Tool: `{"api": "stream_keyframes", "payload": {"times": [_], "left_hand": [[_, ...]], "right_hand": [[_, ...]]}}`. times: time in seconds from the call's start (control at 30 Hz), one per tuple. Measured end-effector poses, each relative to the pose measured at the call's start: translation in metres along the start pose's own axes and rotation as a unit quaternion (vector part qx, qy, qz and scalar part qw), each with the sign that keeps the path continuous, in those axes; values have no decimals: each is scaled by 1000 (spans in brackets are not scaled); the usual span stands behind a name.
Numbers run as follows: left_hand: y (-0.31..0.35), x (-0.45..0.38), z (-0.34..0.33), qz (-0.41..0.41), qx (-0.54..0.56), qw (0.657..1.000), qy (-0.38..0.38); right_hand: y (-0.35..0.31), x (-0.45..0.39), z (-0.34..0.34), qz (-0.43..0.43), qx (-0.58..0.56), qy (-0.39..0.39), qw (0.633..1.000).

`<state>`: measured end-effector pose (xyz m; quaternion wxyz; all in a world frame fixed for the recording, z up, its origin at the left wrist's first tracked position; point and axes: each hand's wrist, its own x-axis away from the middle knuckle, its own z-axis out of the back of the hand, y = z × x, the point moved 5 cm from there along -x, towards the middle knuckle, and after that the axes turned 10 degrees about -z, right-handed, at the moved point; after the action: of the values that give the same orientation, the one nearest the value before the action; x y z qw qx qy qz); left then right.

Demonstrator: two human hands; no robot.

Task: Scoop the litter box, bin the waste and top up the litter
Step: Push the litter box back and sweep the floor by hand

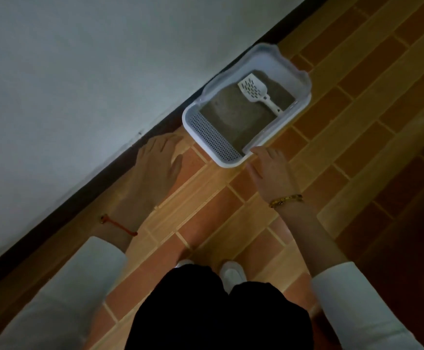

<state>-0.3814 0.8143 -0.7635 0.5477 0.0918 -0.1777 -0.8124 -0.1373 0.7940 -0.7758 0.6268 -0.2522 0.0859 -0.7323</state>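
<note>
Litter box (304, 83): white plastic tray on the tiled floor, one long side against the dark skirting at the foot of the wall; a perforated grille panel (212, 136) fills its near end.
Litter (233, 114): grey, uneven, covers the tray bottom beyond the grille.
Scoop (255, 91): white, slotted; lies flat on the litter toward the far end, handle pointing at the tray's right-hand rim.
Right hand (273, 170): empty, palm down, fingers loosely spread; fingertips at the near right corner of the litter box rim, whether touching it or just above I cannot tell. Gold bracelet (285, 200) at the wrist.
Left hand (159, 161): empty, open, fingers spread, hovering over the floor just beside the tray's near left corner, apart from it. Red cord (118, 225) around the wrist.
Sleeves: both pale, pushed back up the forearms.
Floor (357, 122): orange and tan brick-pattern tiles.
Wall (79, 72): plain, pale, with dark skirting (130, 157) along its base.
Person: dark garment at lower centre, white slippers (232, 274) beneath.
Light: dim throughout.
</note>
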Motion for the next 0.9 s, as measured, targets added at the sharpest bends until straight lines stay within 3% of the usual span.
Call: {"api": "stream_keyframes", "payload": {"times": [0.33,0.67,0.8,0.9], "left_hand": [[-74,3,-143,-57,-57,996,42],[-120,14,-184,-82,-65,990,93],[-139,18,-185,-9,55,985,162],[-155,27,-185,107,231,936,242]], "right_hand": [[57,-53,-143,34,28,93,995],[14,-71,-264,105,142,20,984],[-8,-99,-288,104,240,50,964],[-19,-122,-301,65,287,52,954]]}}
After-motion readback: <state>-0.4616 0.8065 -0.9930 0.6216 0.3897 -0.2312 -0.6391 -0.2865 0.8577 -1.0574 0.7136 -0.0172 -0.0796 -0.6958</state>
